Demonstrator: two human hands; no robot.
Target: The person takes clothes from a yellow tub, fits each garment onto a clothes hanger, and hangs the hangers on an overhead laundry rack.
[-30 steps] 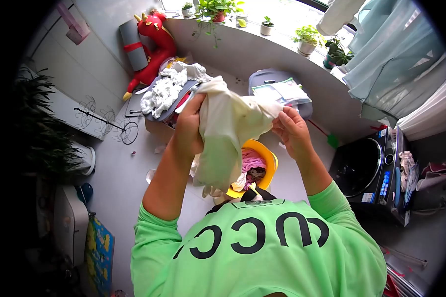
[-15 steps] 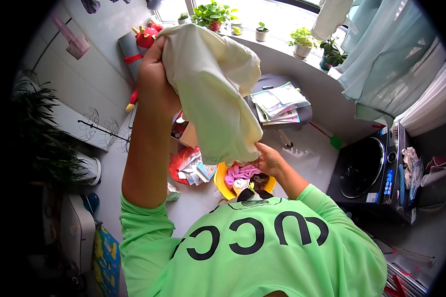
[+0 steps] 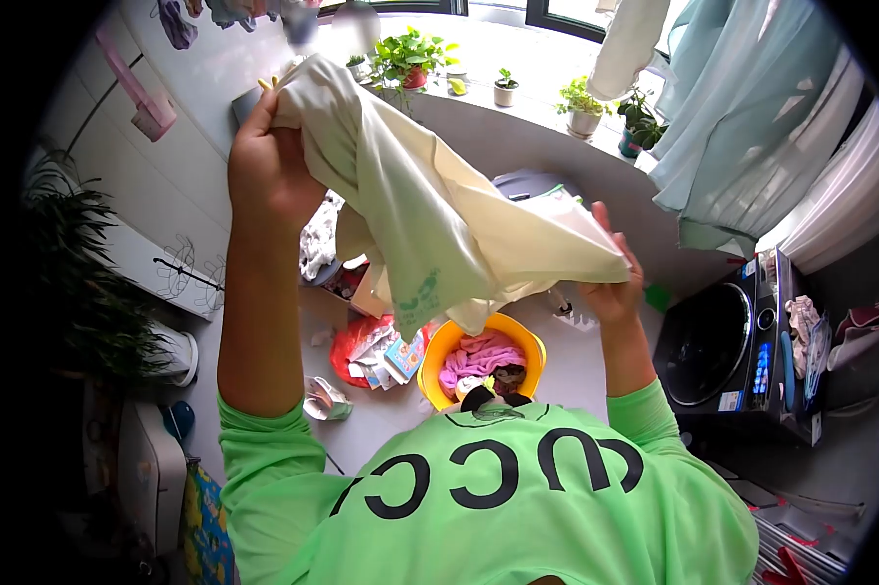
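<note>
A cream-coloured cloth garment with a small green print near its lower edge is spread in the air between my hands. My left hand, raised at the upper left, grips its top end. At the right, my right hand holds the other end, its fingers partly behind the fabric. Below the garment, a yellow tub on the floor holds pink and dark clothes.
A red bag with papers lies left of the tub. Potted plants line the windowsill. At right are a black washing machine and hanging pale curtains. A stool with papers is partly hidden behind the garment.
The garment, earlier bunched and then hanging, is now stretched out sideways. My left hand has risen to the upper left; my right hand has moved right and up since the last frame.
</note>
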